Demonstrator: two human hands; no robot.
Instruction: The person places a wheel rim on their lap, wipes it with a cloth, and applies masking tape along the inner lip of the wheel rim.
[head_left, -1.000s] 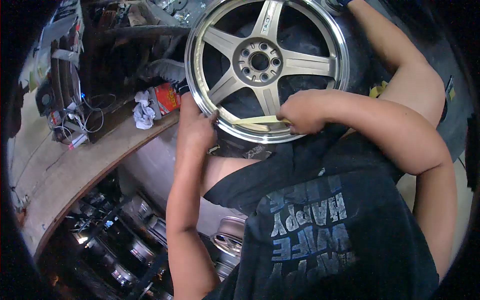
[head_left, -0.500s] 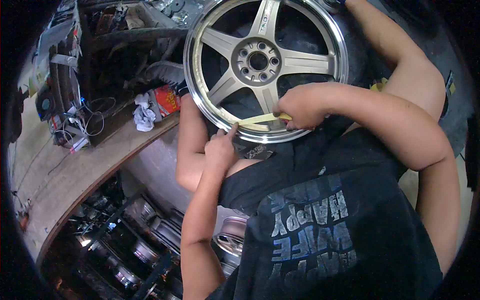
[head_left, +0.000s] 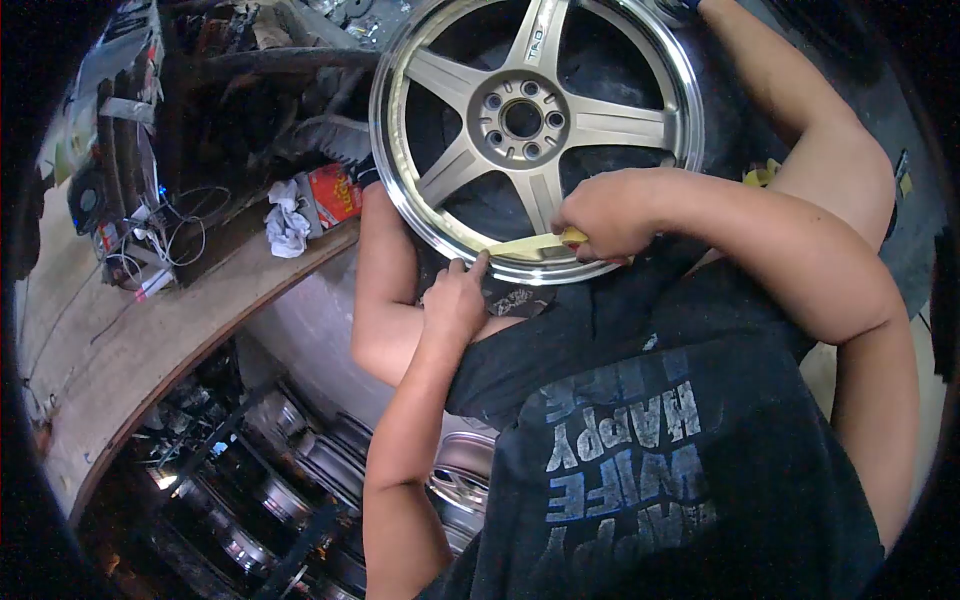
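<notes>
A five-spoke car wheel rim [head_left: 545,190] with a polished outer lip lies in front of me, close to my lap. Yellow masking tape [head_left: 525,246] runs along the inner side of its lip, and a strip stretches from there to my right hand. My right hand [head_left: 612,212] is closed over the lower right spoke, gripping the tape roll [head_left: 573,237], which is mostly hidden by the fingers. With the index finger stretched out, my left hand [head_left: 456,297] presses the strip at the lip's near edge. The other left fingers are partly curled and hold nothing.
A wooden bench [head_left: 200,300] curves along the left, carrying a red box [head_left: 333,192], crumpled white paper [head_left: 287,222] and cables [head_left: 195,235]. Several more wheels stand below it, one silver rim [head_left: 463,465] near my left elbow. My bare legs flank the wheel.
My left index finger has slid right along the lip, nearer to my right hand. The free strip between the hands is shorter and lies lower against the lip. The wheel has shifted slightly right.
</notes>
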